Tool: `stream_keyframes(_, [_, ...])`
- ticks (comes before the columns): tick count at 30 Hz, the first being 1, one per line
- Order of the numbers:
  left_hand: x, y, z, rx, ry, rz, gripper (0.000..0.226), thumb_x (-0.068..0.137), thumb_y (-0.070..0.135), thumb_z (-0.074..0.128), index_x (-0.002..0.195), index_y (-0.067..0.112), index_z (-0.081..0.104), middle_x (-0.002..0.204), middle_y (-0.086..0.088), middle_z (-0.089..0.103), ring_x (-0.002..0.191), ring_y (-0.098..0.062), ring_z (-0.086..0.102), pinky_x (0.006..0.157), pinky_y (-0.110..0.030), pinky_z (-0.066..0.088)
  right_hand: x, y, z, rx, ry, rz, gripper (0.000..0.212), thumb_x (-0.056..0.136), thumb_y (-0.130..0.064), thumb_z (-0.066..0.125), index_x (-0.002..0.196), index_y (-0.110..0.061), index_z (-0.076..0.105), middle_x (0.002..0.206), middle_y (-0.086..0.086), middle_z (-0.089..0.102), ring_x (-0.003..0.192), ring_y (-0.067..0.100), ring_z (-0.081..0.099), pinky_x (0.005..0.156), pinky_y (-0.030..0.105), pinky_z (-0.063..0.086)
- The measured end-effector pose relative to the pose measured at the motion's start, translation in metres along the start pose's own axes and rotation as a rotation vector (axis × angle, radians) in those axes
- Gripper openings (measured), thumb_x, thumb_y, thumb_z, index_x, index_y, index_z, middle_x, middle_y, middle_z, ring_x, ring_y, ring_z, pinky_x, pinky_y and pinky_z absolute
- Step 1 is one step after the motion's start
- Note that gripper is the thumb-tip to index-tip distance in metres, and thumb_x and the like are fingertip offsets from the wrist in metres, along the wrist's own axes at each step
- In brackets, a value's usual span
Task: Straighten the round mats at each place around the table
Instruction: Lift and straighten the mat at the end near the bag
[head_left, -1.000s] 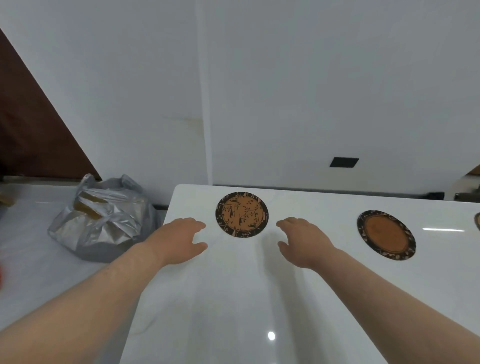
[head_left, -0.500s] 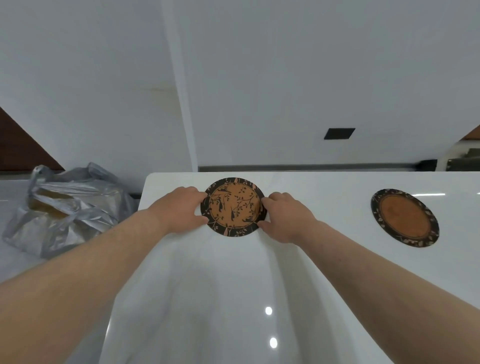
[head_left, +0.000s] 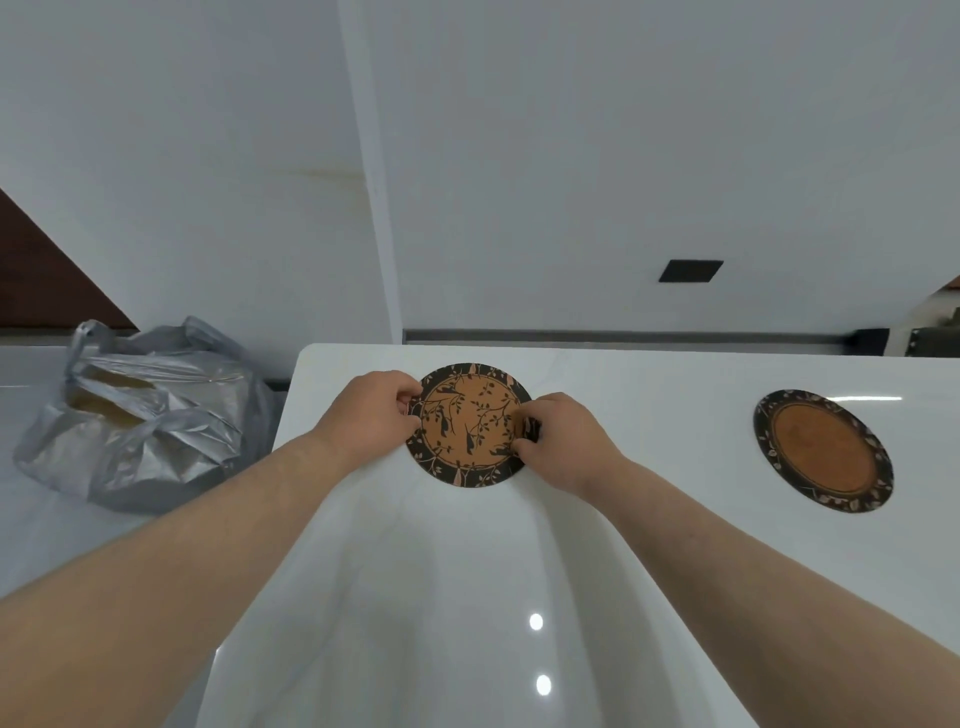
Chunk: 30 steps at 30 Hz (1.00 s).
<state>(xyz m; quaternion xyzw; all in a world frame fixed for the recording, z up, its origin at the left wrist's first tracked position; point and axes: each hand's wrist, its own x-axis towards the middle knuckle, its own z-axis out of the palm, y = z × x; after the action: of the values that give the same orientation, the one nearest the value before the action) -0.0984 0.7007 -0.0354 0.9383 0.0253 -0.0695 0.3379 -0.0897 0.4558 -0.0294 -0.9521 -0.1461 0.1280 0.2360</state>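
A round brown mat (head_left: 467, 423) with a black leafy rim lies near the far left corner of the glossy white table (head_left: 441, 597). My left hand (head_left: 371, 413) pinches the mat's left edge. My right hand (head_left: 563, 441) grips its right edge, thumb on top of the rim. A second round mat (head_left: 823, 449), brown with a dark patterned rim, lies flat on the table farther right, apart from both hands.
A crumpled silver plastic bag (head_left: 140, 410) sits on a lower surface left of the table. A white wall (head_left: 571, 156) with a black square plate (head_left: 690, 270) rises just behind the table's far edge.
Both hands closed in from either side and took hold of the left mat's edges. The view shifted closer, and the mat has been turned slightly.
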Motion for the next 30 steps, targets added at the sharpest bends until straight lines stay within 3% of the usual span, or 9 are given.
stream_keyframes(7, [-0.015, -0.014, 0.001, -0.071, 0.045, -0.069, 0.031, 0.077, -0.001, 0.069, 0.102, 0.016, 0.066, 0.076, 0.009, 0.054, 0.068, -0.006, 0.053, 0.064, -0.016, 0.039, -0.004, -0.009, 0.017, 0.081, 0.045, 0.000, 0.020, 0.085, -0.011, 0.055, 0.096, -0.016, 0.070, 0.092, 0.005, 0.060, 0.094, 0.016, 0.048, 0.073, 0.025, 0.037])
stream_keyframes(12, [-0.028, -0.025, 0.000, -0.140, 0.064, -0.127, 0.032, 0.077, 0.001, 0.070, 0.095, 0.025, 0.060, 0.088, 0.008, 0.060, 0.079, -0.008, 0.058, 0.070, -0.019, 0.044, -0.005, -0.012, 0.026, 0.118, 0.109, 0.056, 0.026, 0.084, -0.009, 0.058, 0.107, -0.015, 0.069, 0.090, -0.001, 0.065, 0.081, 0.012, 0.055, 0.071, 0.025, 0.047])
stream_keyframes(15, [-0.035, -0.029, 0.000, -0.136, 0.091, -0.169, 0.027, 0.078, 0.005, 0.071, 0.095, 0.024, 0.061, 0.082, 0.009, 0.061, 0.077, -0.005, 0.057, 0.063, -0.015, 0.038, -0.005, -0.015, 0.030, 0.211, 0.144, 0.190, 0.028, 0.084, -0.013, 0.062, 0.112, -0.017, 0.063, 0.081, -0.012, 0.057, 0.074, 0.006, 0.053, 0.062, 0.015, 0.040])
stream_keyframes(18, [-0.039, -0.029, 0.000, -0.135, 0.091, -0.195, 0.017, 0.078, 0.008, 0.072, 0.077, 0.024, 0.066, 0.074, 0.010, 0.064, 0.073, -0.005, 0.060, 0.060, -0.016, 0.039, 0.000, -0.019, 0.031, 0.284, 0.138, 0.280, 0.018, 0.081, -0.012, 0.064, 0.098, -0.016, 0.068, 0.083, -0.006, 0.062, 0.081, 0.014, 0.059, 0.068, 0.021, 0.041])
stream_keyframes(21, [-0.041, -0.029, -0.003, -0.153, 0.089, -0.244, 0.022, 0.077, 0.012, 0.074, 0.064, 0.027, 0.065, 0.070, 0.008, 0.065, 0.069, -0.011, 0.061, 0.058, -0.023, 0.042, 0.003, -0.025, 0.030, 0.349, 0.141, 0.310, 0.013, 0.081, -0.012, 0.065, 0.074, -0.023, 0.065, 0.075, -0.006, 0.064, 0.074, 0.014, 0.061, 0.058, 0.021, 0.042])
stream_keyframes(25, [-0.042, -0.031, -0.004, -0.210, 0.095, -0.298, 0.019, 0.077, 0.012, 0.075, 0.065, 0.023, 0.067, 0.066, 0.003, 0.066, 0.063, -0.016, 0.062, 0.064, -0.030, 0.051, 0.003, -0.031, 0.033, 0.306, 0.144, 0.318, 0.012, 0.085, -0.017, 0.064, 0.076, -0.025, 0.063, 0.076, -0.006, 0.064, 0.074, 0.014, 0.061, 0.059, 0.023, 0.043])
stream_keyframes(28, [-0.039, -0.031, -0.003, -0.234, 0.121, -0.295, 0.021, 0.078, 0.013, 0.075, 0.064, 0.027, 0.066, 0.066, 0.005, 0.066, 0.061, -0.013, 0.060, 0.063, -0.028, 0.048, 0.005, -0.030, 0.032, 0.319, 0.183, 0.370, 0.007, 0.083, -0.022, 0.067, 0.079, -0.025, 0.063, 0.081, -0.004, 0.066, 0.078, 0.016, 0.062, 0.066, 0.026, 0.047])
stream_keyframes(30, [-0.035, -0.028, -0.002, -0.195, 0.128, -0.265, 0.022, 0.079, 0.015, 0.074, 0.065, 0.030, 0.065, 0.072, 0.009, 0.066, 0.070, -0.010, 0.060, 0.068, -0.027, 0.046, 0.007, -0.030, 0.031, 0.326, 0.212, 0.397, 0.009, 0.082, -0.022, 0.069, 0.076, -0.025, 0.062, 0.081, -0.004, 0.066, 0.080, 0.018, 0.063, 0.069, 0.027, 0.048])
